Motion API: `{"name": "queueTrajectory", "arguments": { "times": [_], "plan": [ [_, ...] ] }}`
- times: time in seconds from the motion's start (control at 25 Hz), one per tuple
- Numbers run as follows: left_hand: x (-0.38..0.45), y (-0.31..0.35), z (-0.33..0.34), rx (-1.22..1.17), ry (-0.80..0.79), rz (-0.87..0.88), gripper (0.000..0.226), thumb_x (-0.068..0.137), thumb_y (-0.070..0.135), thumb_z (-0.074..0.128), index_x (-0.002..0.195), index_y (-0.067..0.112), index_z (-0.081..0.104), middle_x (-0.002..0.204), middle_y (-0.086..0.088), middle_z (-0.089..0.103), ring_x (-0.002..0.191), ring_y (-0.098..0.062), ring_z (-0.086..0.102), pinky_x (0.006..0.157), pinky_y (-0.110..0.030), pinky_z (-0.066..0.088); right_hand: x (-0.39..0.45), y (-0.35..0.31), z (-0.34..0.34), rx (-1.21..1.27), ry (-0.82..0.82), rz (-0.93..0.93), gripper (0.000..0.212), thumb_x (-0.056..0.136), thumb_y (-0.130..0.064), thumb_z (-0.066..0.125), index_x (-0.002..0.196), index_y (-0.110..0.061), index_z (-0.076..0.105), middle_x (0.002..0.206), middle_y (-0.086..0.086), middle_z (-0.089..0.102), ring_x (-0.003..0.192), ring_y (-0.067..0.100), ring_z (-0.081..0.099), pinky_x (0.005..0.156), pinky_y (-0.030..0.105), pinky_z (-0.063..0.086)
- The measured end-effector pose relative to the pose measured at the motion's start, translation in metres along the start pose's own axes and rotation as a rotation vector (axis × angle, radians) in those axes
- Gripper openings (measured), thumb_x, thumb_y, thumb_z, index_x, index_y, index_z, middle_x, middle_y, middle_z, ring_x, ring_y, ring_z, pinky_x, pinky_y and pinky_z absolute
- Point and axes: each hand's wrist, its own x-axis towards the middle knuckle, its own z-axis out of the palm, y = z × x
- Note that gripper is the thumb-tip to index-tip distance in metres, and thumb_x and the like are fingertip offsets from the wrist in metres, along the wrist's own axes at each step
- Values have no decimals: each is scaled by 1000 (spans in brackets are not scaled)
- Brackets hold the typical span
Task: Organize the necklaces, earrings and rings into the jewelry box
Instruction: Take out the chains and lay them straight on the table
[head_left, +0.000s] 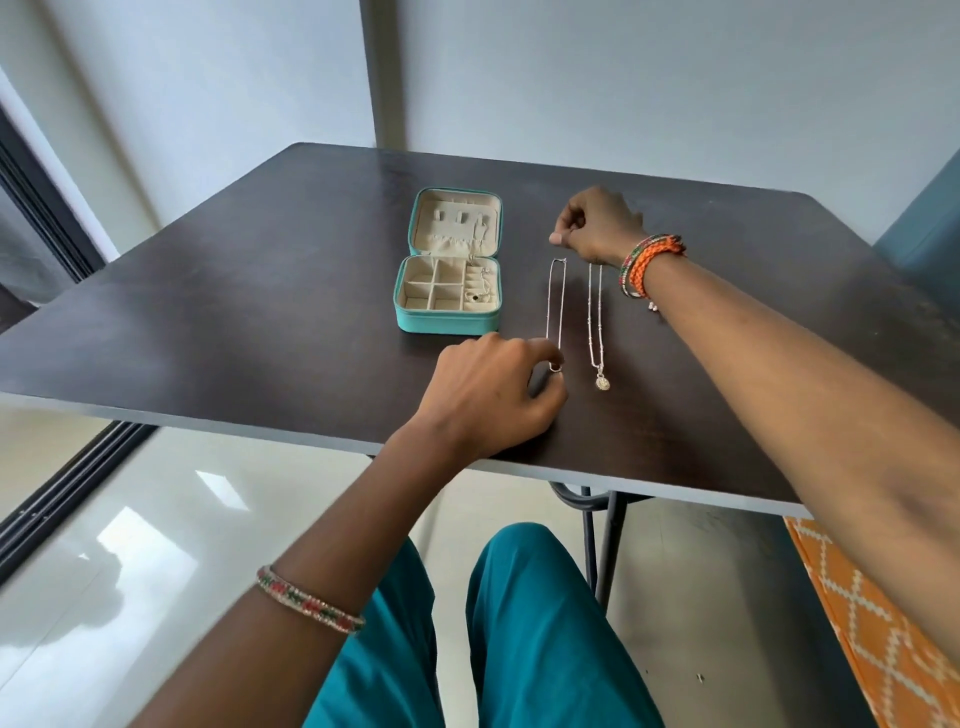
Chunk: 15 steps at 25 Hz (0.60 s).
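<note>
open teal jewelry box (448, 317) sits mid-frame; right of it two silver necklaces, plain chain (556, 312) and pendant chain (596, 332), lie straight.

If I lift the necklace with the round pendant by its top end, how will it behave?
The pendant necklace is a thin chain lying in a narrow loop on the table, so it will probably hang limp. The round pendant at the near end would likely swing and weigh that end down. It looks light, and may tangle easily.
</note>
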Motion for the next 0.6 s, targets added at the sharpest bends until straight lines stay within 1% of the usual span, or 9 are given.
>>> {"name": "queueTrajectory", "arguments": {
  "times": [0.08,0.16,0.24,0.28,0.36,0.44,0.48,0.56,0.6],
  "plan": [
    [-3,2,-5,-72,78,-18,32,87,43,41,108,30,61,59,5,53,66,-24,59,56,-30,41,-6,-15,-14,-4,18,-91,8,87,-17,63,84,-18,70,98,-3,71,105,19,60,102,44,33],
    [-2,-3,-13,-180,326,-94,27,84,37,44,100,27,63,57,3,54,64,-24,60,55,-31,43,-11,-31,-27,21,-38,-198,17,88,-13,58,82,-22,71,93,-5,69,105,18,61,101,46,40],
    [9,-22,-23,-161,566,-249,23,84,33,48,100,26,62,72,1,65,74,-25,61,58,-30,41,-19,-48,-27,22,-82,-273,19,88,-11,57,86,-21,74,94,-2,71,102,18,62,96,46,45],
    [16,-36,-27,-137,607,-325,25,84,33,49,106,25,60,86,1,67,85,-25,60,63,-31,43,-22,-55,-22,15,-81,-294,20,89,-11,57,89,-18,75,97,1,72,100,19,63,94,43,47],
    [29,-71,-31,-160,520,-452,48,82,41,48,125,20,49,113,-4,61,108,-26,53,82,-38,44,-27,-65,-9,38,-38,-283,22,89,-7,54,93,-13,75,101,6,73,94,21,65,86,35,51],
    [37,-103,-29,-226,308,-552,79,75,54,40,144,17,30,135,-9,49,127,-29,40,102,-46,32,-28,-68,6,77,4,-207,20,89,-9,56,94,-12,75,101,9,73,87,24,66,78,28,50],
    [38,-113,-26,-237,189,-565,87,72,56,36,148,17,21,140,-10,46,132,-29,36,108,-48,24,-27,-68,13,74,27,-166,17,89,-14,58,93,-13,75,101,9,73,90,26,66,79,29,50],
    [33,-119,-17,-174,25,-488,86,73,53,29,150,18,18,140,-13,49,132,-26,39,112,-46,18,-26,-69,27,0,72,-82,20,86,-32,62,91,-18,75,106,8,71,106,31,60,87,36,50],
    [31,-118,-16,-149,-4,-432,82,74,50,26,150,20,20,138,-14,51,130,-25,42,113,-44,18,-27,-72,32,-70,82,-36,28,83,-43,62,92,-19,74,111,7,68,113,33,55,92,40,46]
  ]
}}
